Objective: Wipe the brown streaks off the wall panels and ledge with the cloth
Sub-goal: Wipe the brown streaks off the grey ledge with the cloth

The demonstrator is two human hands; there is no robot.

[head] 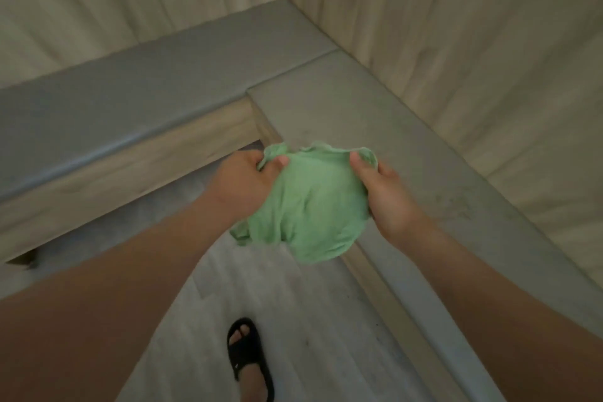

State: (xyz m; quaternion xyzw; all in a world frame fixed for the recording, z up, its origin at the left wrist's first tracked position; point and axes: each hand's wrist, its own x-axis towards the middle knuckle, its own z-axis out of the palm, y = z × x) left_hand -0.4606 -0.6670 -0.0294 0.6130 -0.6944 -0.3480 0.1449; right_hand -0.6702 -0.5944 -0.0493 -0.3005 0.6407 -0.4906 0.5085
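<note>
Both hands are gripping the cloth [310, 202] near the ledge [375, 127] corner: left hand [243, 181] bunching one edge, right hand [385, 192] pinching the other (faint marks, possibly streaks, on the ledge).

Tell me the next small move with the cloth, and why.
Probably bring the cloth down flat onto the ledge to the right. Left hand and right hand both grip it bunched in the air, touching no surface, and faint dark marks show on the ledge just beyond the right hand.
</note>
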